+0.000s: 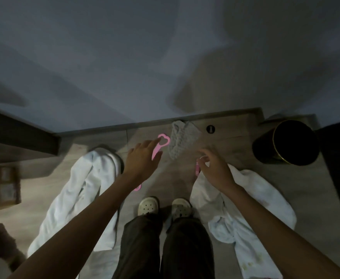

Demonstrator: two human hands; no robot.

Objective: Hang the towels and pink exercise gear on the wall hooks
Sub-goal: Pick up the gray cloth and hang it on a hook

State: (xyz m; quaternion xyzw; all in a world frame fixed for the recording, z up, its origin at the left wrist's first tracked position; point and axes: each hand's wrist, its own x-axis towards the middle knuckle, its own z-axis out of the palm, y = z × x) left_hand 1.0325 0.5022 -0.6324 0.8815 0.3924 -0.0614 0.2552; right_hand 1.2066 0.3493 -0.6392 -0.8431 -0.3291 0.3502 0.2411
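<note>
**Pink gear on the floor, both hands down over it**

Left hand [143, 160]: fingers straight and spread, not closed on anything. The fingertips overlap the pink handle loop [163, 140] in this view; cannot tell whether they touch it. A pink strap runs from the loop back under the palm.

Right hand [215, 168]: fingers loosely curled and blurred. A second pink piece [197, 170] sits right at the fingertips; cannot tell whether it is held or merely beside them.

A further pink end [138, 187] shows under the left forearm.

Between the hands, nearer the wall [165, 57], lies a grey knitted towel [183, 139], crumpled on the wood-look floor [235, 141]. The left white towel [80, 188] is stretched out beside the left arm. The right white towel [255, 194] is bunched under the right forearm.

Pale clogs [148, 205] and dark trousers are at bottom centre. A black bin [285, 141] stands at the right, and a small round black object [210, 129] is by the skirting.
</note>
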